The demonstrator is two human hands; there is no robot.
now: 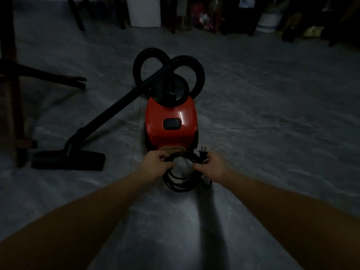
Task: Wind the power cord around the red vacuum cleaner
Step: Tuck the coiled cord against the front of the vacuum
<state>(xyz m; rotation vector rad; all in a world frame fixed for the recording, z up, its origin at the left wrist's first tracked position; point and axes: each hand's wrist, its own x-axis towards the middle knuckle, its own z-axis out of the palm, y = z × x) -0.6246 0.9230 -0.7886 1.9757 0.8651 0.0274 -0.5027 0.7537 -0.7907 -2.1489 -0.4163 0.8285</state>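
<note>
A dim home room: grey tiled floor point(263, 114), dark chair legs point(77, 14), white bin point(144, 12), red vacuum cleaner point(171, 114).

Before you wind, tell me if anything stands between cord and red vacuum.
Nothing visible does. The left hand and right hand grip the coiled power cord right at the near end of the red vacuum. The hose loops at its far end, the wand slants away left.

- Grey marbled floor point(272, 114) is lying in dim light
- Dark wooden legs point(9, 55) are standing at left
- White bin point(144, 12) is standing at the far edge
</note>
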